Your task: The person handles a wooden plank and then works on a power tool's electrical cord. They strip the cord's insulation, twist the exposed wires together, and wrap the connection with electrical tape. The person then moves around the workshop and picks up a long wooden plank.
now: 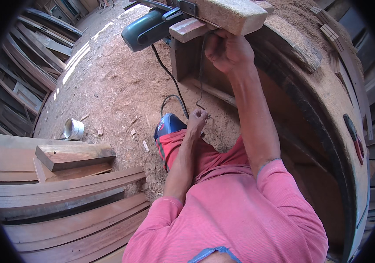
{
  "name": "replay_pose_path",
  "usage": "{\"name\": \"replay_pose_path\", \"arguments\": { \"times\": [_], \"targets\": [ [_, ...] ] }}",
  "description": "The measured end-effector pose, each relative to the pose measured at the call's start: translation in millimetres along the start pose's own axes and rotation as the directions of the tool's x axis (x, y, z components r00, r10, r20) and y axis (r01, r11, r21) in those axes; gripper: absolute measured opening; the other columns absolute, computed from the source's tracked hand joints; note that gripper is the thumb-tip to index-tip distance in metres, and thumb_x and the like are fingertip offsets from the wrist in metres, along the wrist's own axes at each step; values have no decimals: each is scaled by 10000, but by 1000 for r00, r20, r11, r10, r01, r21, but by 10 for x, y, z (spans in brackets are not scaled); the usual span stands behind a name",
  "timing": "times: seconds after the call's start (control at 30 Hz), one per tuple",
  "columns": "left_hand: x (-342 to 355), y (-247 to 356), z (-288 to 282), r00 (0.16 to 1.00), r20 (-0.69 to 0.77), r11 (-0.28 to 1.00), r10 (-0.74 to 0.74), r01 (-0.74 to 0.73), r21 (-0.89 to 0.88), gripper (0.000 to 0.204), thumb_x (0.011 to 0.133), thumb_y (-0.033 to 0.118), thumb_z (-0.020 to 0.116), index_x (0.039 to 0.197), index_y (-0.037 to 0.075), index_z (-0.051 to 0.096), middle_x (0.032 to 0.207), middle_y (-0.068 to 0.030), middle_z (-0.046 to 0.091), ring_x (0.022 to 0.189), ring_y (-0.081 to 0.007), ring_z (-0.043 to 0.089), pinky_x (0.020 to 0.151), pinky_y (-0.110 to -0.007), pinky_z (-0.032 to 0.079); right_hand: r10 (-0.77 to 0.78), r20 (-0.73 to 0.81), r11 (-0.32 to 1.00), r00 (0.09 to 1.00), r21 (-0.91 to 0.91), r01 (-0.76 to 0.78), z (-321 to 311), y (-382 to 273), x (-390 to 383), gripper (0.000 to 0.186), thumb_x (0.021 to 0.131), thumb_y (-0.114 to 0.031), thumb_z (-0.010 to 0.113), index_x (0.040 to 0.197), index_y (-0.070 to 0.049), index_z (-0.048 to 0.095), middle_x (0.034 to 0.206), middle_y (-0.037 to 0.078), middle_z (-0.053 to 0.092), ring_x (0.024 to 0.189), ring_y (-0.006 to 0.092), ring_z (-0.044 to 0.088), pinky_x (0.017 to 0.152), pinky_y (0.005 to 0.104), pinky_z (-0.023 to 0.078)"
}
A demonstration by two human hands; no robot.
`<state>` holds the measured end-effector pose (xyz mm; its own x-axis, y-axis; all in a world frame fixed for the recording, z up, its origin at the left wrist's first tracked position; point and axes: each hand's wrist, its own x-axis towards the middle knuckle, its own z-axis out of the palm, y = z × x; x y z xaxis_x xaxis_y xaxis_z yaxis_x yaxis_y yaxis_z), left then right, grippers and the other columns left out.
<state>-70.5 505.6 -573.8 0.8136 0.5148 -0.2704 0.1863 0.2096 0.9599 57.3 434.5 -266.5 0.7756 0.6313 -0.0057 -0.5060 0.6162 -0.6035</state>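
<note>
The fingers of the left hand point(197, 118) are pinched together on the lower end of a thin dark cord point(202, 81), which rises from that grip toward the right hand point(232, 51). The right hand curls against the underside of the wooden block point(235, 16), though what its fingers close on cannot be told; the right arm stretches up and forward, while the left forearm angles inward, low over the red trousers point(216, 162).

Strewn with small pale wood chips point(146, 146) across the brown, sawdust-covered floor point(108, 83), and set with a white cylindrical pail point(78, 129). Laid with red-handled dark pliers point(356, 142) along the dusty tan wooden bench point(334, 98).
</note>
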Motion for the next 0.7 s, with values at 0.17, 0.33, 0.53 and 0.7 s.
{"name": "replay_pose_path", "arguments": {
  "times": [0.17,0.33,0.53,0.7],
  "targets": [
    [1,-11,-5,1000,0,999,22,-22,-30,133,926,167,626,879,49,587,752,6,576,630,-71,508,568,-231,419,-25,35,1000,999,3,25,-64,-13,-34,33,913,-114,532,933,-88,535,754,26,526,648,116,458,568,271,384],
    [-51,47,23,1000,1,999,24,-24,28,123,929,159,633,919,46,585,788,11,569,665,-68,519,603,-214,444,-26,81,999,996,-36,29,-116,-64,24,78,900,-98,562,973,-86,537,751,14,516,638,97,442,555,260,373],
    [-51,1,22,997,-11,993,71,-70,90,166,912,190,637,916,27,606,757,5,579,643,-76,507,571,-250,423,-57,92,976,994,-202,75,-63,-69,49,83,874,-84,571,946,-101,533,702,-8,481,592,86,409,535,253,351],
    [-33,29,56,999,13,998,34,-35,50,112,927,142,633,897,54,569,734,27,551,611,-61,485,570,-209,397,-12,90,1000,996,-12,13,-97,75,19,50,863,-104,567,894,-117,530,684,-18,459,578,89,396,541,258,347]
  ]
}}
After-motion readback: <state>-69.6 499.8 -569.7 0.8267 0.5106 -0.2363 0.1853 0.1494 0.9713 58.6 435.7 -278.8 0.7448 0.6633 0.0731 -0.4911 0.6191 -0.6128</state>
